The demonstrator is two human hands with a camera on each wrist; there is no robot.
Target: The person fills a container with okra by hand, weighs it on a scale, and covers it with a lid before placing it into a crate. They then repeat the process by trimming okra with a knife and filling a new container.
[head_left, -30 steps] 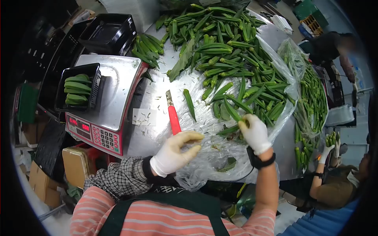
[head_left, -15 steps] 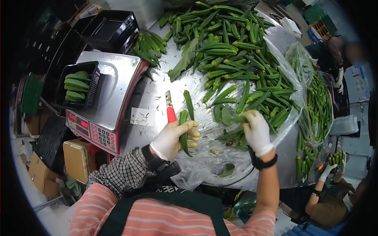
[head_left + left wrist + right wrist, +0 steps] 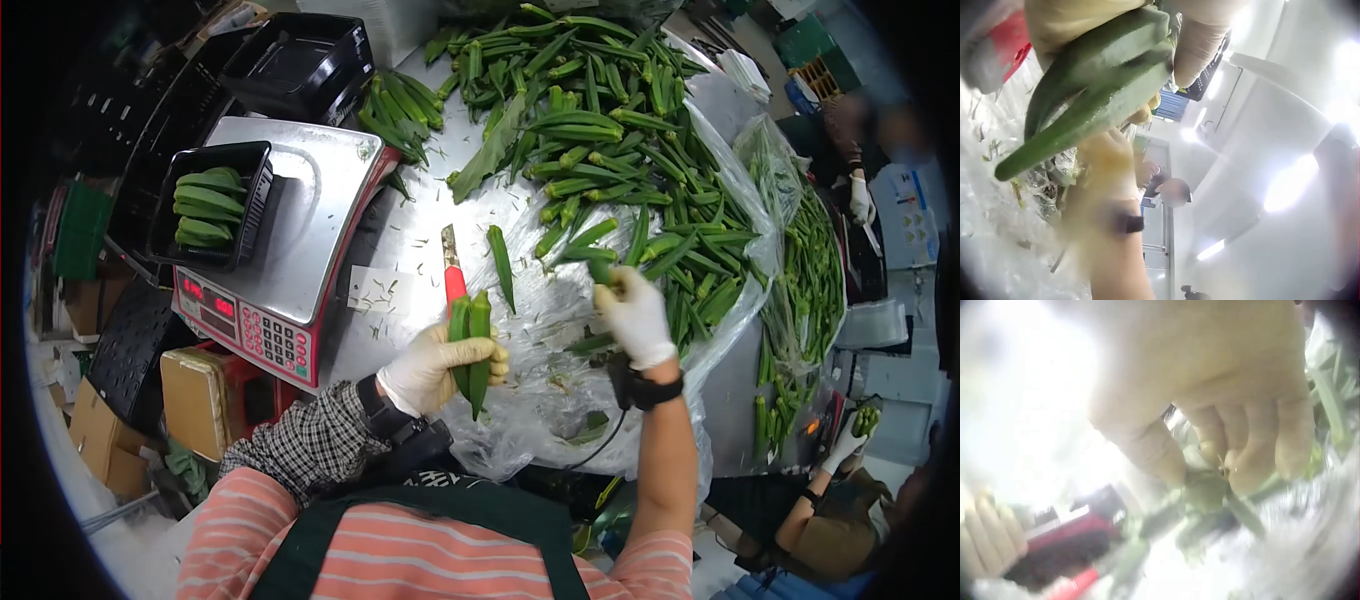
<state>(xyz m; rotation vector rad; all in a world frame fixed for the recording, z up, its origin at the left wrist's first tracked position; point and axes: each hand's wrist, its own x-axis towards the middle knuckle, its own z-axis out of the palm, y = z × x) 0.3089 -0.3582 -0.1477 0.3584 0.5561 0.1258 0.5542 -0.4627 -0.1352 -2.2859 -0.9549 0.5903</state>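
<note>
My gloved left hand (image 3: pixel 425 372) grips two okra pods (image 3: pixel 479 345) side by side, their tips toward me. In the left wrist view the two pods (image 3: pixel 1094 103) lie between thumb and fingers. Just beyond that hand a red-handled knife (image 3: pixel 454 282) lies on the table, with one loose okra pod (image 3: pixel 500 268) to its right. Over the near edge of the okra pile (image 3: pixel 640 150) is my gloved right hand (image 3: pixel 637 318), pinching a green piece (image 3: pixel 1205 490) between thumb and fingers; I cannot tell whether it is a pod or a leaf.
A scale (image 3: pixel 290 200) at left carries a black tray (image 3: pixel 258 215) of okra. Behind it are stacked black trays (image 3: pixel 300 65) and a small okra heap (image 3: pixel 400 105). Clear plastic (image 3: pixel 540 400) spreads under the pile. A bag of okra (image 3: pixel 810 240) and another person's hands (image 3: pixel 845 445) are at right.
My left hand, holding nothing at first, took one okra pod and now holds two. The right hand has drawn slightly left from the pile, and the leaf on the plastic near it is gone.
</note>
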